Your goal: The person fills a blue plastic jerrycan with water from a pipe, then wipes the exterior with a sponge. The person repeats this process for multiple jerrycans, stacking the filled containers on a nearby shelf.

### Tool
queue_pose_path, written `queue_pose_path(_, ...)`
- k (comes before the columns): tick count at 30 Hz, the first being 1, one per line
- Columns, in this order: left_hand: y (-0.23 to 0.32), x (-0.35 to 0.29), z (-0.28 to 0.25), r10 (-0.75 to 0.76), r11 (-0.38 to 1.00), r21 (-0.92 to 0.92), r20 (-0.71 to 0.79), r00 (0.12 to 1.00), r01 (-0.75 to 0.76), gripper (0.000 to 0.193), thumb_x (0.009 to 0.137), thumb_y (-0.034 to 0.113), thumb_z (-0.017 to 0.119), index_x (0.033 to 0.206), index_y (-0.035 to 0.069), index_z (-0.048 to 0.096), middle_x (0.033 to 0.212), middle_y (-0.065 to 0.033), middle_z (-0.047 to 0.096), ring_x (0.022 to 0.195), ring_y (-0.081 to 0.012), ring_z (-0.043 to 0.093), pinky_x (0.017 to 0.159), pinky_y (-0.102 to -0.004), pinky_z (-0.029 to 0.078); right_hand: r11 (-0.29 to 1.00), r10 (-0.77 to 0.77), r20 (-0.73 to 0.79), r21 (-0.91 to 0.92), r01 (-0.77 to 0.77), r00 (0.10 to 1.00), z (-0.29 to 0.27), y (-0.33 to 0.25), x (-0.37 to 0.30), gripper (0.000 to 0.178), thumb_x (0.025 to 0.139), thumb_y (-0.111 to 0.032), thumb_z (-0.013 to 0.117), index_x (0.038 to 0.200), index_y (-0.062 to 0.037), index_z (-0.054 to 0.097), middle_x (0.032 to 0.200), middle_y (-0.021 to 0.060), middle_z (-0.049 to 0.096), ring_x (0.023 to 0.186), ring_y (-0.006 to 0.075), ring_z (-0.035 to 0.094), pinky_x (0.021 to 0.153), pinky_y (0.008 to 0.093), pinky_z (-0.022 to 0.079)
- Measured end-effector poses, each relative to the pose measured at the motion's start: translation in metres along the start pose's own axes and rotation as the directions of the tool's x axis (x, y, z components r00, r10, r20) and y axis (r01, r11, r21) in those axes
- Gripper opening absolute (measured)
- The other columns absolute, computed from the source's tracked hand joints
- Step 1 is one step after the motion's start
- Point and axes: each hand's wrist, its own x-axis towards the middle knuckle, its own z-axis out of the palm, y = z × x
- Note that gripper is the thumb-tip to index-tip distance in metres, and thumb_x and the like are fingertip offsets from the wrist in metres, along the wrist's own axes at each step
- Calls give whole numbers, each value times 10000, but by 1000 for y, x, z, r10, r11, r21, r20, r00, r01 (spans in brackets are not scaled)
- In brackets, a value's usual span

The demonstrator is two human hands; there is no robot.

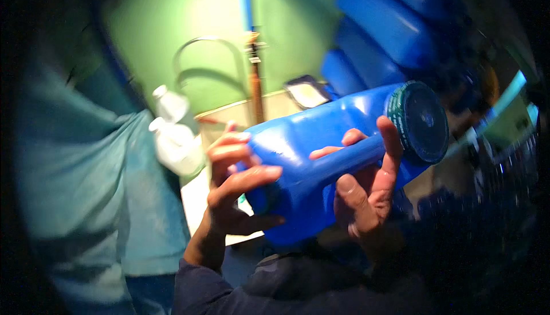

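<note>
Here, blue jug (306, 160): held aslant between both grips, body running from left palm up past right fingers.
Left hand (226, 197): cupped around the end away from the lid, fingers spread, thumb set below them.
Right hand (372, 194): curled around the handle (346, 160), index finger raised across it, thumb on the near side.
Dark lid (427, 120): just beyond the right index fingertip.
White bottles (177, 149): left of the left hand, farther off.
</note>
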Motion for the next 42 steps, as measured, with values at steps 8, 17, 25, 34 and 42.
queue_pose_path(8, -62, -35, -27, -242, 876, 457, 141, 960, 154, 489, 835, 369, 767, 1201, 85, 611, 990, -147, 644, 877, -338, 618, 771, -417, 508, 974, 5, -18, 228, 0, 1000, -34, 165, 59, 776, 784, 95, 590, 1469, -129, 303, 1220, 105, 482, 1111, 201, 496, 1047, 373, 376)
queue_pose_path(17, -164, -168, 29, -737, 402, 328, -438, 515, 855, 377, 837, 304, 773, 1044, 8, 662, 946, -140, 651, 828, -214, 613, 708, -332, 482, 957, 104, -40, -270, -110, 994, -100, 357, 40, 650, 828, 19, 711, 1382, -13, 372, 1281, 143, 443, 1189, 243, 474, 1048, 395, 409)
queue_pose_path(25, -218, -259, 32, -849, 479, 392, -18, 528, 785, 340, 955, 269, 639, 1213, 48, 636, 1077, -174, 645, 996, -374, 648, 872, -417, 511, 881, 426, -8, -224, -417, 905, -161, 413, 5, 770, 904, -6, 667, 1513, -98, 205, 1045, 137, 629, 798, 164, 652, 751, 299, 565)
queue_pose_path(34, -255, -271, 7, -944, 55, -299, 295, 147, 953, 329, 991, 329, 630, 1086, 14, 637, 823, -98, 675, 616, -151, 685, 438, -231, 484, -51, 575, -55, -998, -31, 817, -151, 346, 64, 737, 807, -416, 780, 1423, -111, 515, 800, 122, 717, 805, 277, 714, 731, 406, 568)
queue_pose_path(42, -265, -282, -7, -908, 306, -17, 296, 297, 952, 244, 979, 276, 635, 943, 43, 696, 719, 44, 569, 623, -67, 487, 538, -261, 398, 385, 396, 712, -702, 599, 580, -108, 410, 54, 628, 583, -434, 860, 1040, -73, 624, 1077, 152, 546, 1084, 369, 507, 878, 495, 423)
